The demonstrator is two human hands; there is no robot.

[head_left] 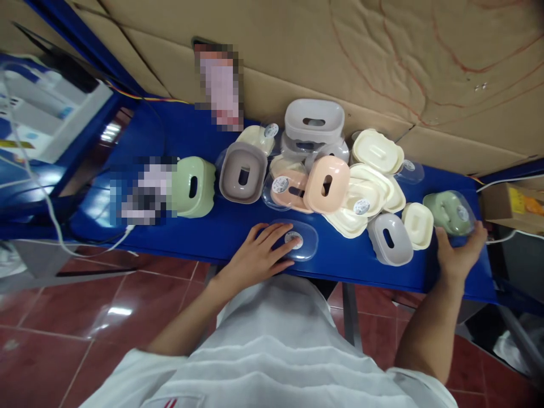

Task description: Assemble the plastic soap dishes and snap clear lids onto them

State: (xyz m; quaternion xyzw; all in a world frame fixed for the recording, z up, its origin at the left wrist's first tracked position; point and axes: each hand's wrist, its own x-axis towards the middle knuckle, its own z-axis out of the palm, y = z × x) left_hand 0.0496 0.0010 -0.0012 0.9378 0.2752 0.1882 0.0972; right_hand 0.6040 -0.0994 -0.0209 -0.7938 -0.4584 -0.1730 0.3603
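Note:
My left hand (266, 249) lies flat with its fingers spread on a clear plastic lid (309, 241) near the table's front edge. One fingertip touches the round printed label on that lid. At the right end, my right hand (462, 252) grips the near side of a green plastic box (444, 207), thumb to the left and fingers to the right. A clear cover with a label lies over this box. Left of it are a small cream lid (419, 225) and a grey box with an oval slot (391, 239).
Cream lids (378, 150), peach boxes (327, 184), light grey boxes (314, 120) and a brown-grey box (243, 173) crowd the blue table (191, 235). Another green box (194, 187) stands left. Cardboard (297, 45) backs the table; a white cable (46, 198) hangs at left.

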